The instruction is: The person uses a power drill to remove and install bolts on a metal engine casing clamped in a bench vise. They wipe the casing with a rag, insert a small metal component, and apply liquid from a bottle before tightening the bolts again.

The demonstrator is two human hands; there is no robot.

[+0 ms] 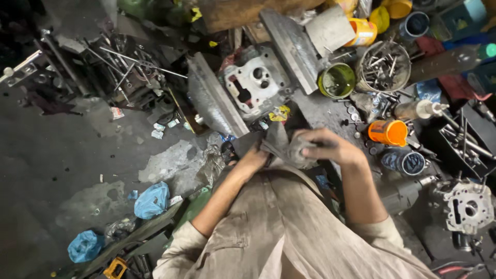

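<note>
Containers: an orange cup (pixel 388 132) lies on its side to the right of your hands. Just below it stands a round dark tin (pixel 406 162). A green-lined round tin (pixel 337 80) sits above the hands, beside a round tub of nails and bolts (pixel 383 67). A yellow-orange labelled can (pixel 363 31) lies at the top edge, with a dark blue tin (pixel 414 24) further right. Two crumpled blue bags (pixel 152 200) lie on the floor at lower left.

Hands: your right hand (pixel 330 146) is closed over a grey rag (pixel 292 150); the fingers (pixel 313 153) curl around the bundle and press into it. Your left hand (pixel 253 157) grips the same rag from the other side; its fingers are mostly hidden by cloth, so their spread cannot be told.

Location: the rag sits between both hands, above your lap, just below a grey engine head (pixel 254 85) that rests between two metal bars. Whether the rag wraps a part cannot be told.
</note>
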